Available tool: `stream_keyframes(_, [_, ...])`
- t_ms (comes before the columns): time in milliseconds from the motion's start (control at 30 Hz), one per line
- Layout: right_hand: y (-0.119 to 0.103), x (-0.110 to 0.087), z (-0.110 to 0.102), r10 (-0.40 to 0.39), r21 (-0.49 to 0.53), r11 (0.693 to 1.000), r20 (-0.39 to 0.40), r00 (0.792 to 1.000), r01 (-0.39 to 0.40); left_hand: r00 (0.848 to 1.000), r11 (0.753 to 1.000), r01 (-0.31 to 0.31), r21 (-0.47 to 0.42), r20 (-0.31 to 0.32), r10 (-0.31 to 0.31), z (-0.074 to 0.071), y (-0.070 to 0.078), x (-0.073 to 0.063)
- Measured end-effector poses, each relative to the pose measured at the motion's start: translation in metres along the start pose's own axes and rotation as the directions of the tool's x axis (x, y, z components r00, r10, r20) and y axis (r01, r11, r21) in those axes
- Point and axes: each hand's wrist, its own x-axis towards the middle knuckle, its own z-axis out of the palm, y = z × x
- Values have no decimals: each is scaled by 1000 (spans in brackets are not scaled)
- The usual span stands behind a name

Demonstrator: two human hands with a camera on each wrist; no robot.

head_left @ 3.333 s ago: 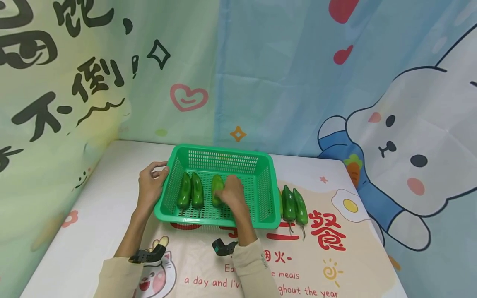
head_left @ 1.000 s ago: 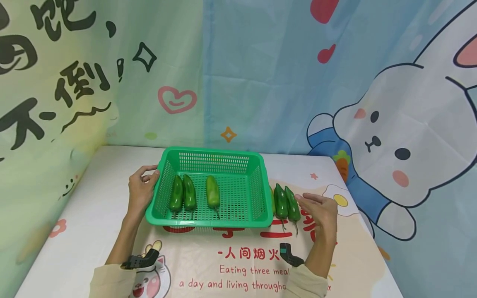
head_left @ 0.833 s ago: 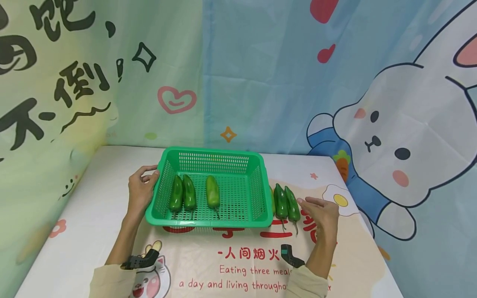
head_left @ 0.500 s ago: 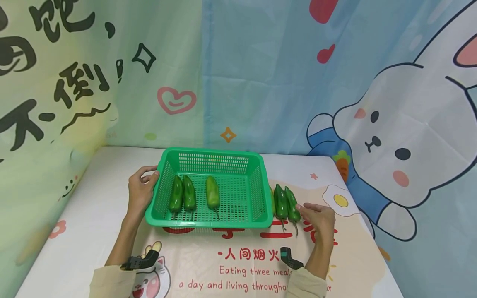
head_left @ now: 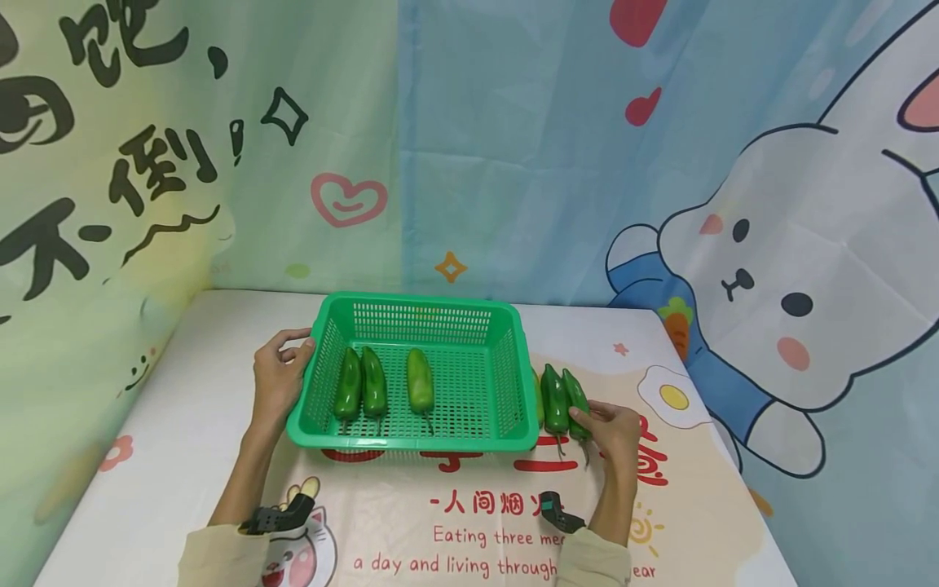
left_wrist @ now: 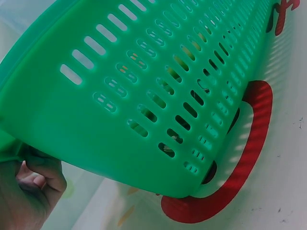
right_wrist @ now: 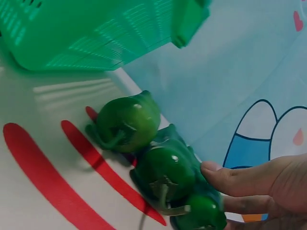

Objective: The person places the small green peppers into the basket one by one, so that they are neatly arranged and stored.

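Note:
My left hand grips the left rim of a green plastic basket; in the left wrist view, its curled fingers are under the rim. Inside the basket lie two dark green peppers side by side at the left and a lighter green pepper near the middle. Outside, right of the basket, my right hand pinches the outermost green pepper, thumb over its top. Another dark green pepper lies against it, and a lighter pepper is partly hidden by the basket in the head view.
A white table with a printed cloth lies under everything. A printed fabric backdrop hangs behind the table and along its sides. Each wrist wears a black camera mount.
My right hand has left the lighter pepper inside the basket and moved right, then closed in on the outermost pepper outside. The left hand has stayed on the basket's rim.

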Motion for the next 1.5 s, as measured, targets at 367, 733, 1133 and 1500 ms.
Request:
stream_keyframes(367, [5, 1, 8, -34, 4, 999, -101, 994, 34, 1000, 1000, -3, 1, -3, 3, 1, 1, 0])
stream_keyframes(733, [8, 2, 6, 42, 157, 987, -107, 993, -25, 1000, 1000, -9, -7, 4, 9, 1, 0, -1])
stream_keyframes(1133, [4, 4, -11, 192, 462, 852, 165, 968, -247, 1000, 1000, -12, -5, -4, 12, 0, 0, 1])
stream_keyframes(1500, [-6, 4, -19, 139, 453, 843, 337, 931, -290, 1000, 1000, -10, 12, -1, 10, 0, -1, 1])
